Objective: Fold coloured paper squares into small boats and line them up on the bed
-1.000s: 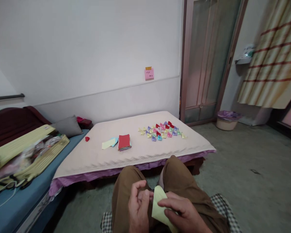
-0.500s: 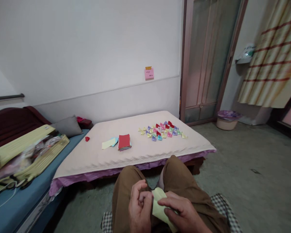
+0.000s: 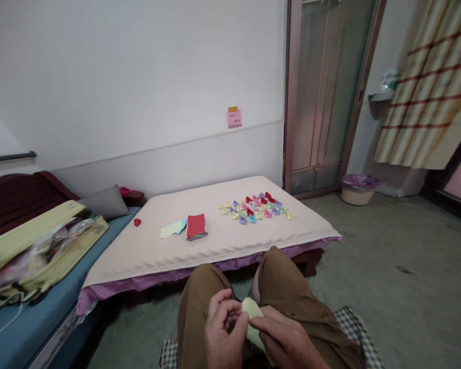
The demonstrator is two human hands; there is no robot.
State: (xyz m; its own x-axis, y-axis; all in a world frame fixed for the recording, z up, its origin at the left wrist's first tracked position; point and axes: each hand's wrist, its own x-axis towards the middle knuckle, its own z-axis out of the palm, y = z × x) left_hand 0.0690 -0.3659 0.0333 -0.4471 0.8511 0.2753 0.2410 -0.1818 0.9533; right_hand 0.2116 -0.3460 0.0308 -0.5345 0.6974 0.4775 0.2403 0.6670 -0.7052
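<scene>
A pale green sheet of paper point(image 3: 252, 308), partly folded, is held above my lap between both hands. My left hand point(image 3: 225, 330) pinches its left edge with thumb and fingertips. From the other side my right hand point(image 3: 286, 335) grips the paper, thumb and index finger pressed on it; the lower part is hidden behind this hand. On the low table ahead lies a stack of paper with a red sheet on top point(image 3: 196, 226). Loose yellow and blue sheets point(image 3: 171, 228) lie left of it. Several small folded paper pieces in many colours point(image 3: 250, 211) are grouped to the right.
The low table point(image 3: 138, 256) has a cream cover. A red crumpled piece point(image 3: 137, 222) lies near its left edge. Left stands a blue-covered seat point(image 3: 67, 279) with an open yellow case point(image 3: 96, 230). A lined bin point(image 3: 358, 195) stands by the sliding door point(image 3: 322, 102).
My left thumb and fingers have closed in on the paper's edge. The paper appears narrower, and my hands are slightly closer together. The view has shifted a little.
</scene>
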